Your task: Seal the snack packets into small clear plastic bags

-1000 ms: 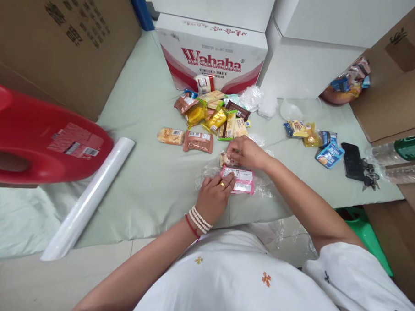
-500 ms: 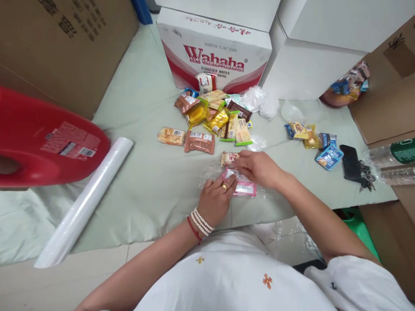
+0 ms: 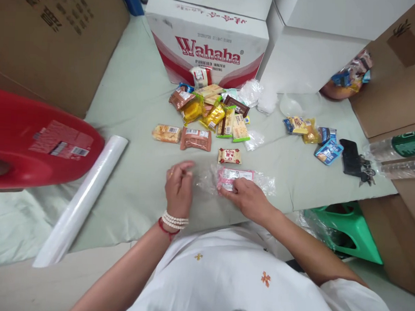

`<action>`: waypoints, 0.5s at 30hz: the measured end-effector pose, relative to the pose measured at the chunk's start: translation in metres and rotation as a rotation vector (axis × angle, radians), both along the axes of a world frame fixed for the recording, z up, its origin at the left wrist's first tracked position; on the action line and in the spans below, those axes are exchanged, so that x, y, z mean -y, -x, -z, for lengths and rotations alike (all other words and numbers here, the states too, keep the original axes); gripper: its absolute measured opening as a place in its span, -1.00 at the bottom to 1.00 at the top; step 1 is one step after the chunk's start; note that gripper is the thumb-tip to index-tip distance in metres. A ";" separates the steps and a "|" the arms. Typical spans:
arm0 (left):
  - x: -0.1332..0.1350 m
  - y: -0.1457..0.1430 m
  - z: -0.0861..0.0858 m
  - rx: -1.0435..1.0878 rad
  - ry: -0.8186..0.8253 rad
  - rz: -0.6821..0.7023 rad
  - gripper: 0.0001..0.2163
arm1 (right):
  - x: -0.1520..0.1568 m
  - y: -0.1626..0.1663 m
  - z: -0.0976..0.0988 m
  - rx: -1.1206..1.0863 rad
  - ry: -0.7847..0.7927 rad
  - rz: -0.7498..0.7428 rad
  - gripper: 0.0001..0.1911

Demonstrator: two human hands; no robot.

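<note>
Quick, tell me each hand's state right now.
Left hand: fingers curled beside the clear bag; grip cannot be told.
Right hand: holding the pink packet.

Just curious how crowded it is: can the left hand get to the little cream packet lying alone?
Probably yes. The left hand hovers nearby, and mostly bare cloth lies between it and the cream packet.

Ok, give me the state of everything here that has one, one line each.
pink packet, flat, inside the clear bag
clear bag, crumpled, lying on the cloth
right hand, fingers gripping the pink packet
left hand, fingers curled, grip unclear
small snack packet, flat, untouched
plastic roll, rolled up, lying down
Wahaha box, closed, upright
water bottles, lying on their sides
</note>
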State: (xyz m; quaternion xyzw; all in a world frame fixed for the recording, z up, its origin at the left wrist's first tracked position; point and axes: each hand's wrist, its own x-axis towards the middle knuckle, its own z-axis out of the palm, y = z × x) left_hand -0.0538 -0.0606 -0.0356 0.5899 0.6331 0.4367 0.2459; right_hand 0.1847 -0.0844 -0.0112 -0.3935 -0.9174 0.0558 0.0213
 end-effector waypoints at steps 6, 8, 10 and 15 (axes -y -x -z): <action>-0.019 -0.033 -0.014 -0.363 0.219 0.072 -0.63 | 0.001 0.005 -0.008 0.027 -0.005 0.025 -0.46; -0.013 -0.032 -0.019 -0.327 0.228 0.135 -0.82 | 0.001 0.005 -0.007 0.021 0.016 0.039 -0.45; -0.005 -0.026 -0.027 -0.176 0.263 0.157 -0.86 | 0.001 0.006 -0.006 0.005 0.040 0.048 -0.45; 0.001 -0.033 -0.044 0.246 0.405 0.207 -0.80 | 0.002 0.007 -0.001 -0.068 0.082 0.066 -0.51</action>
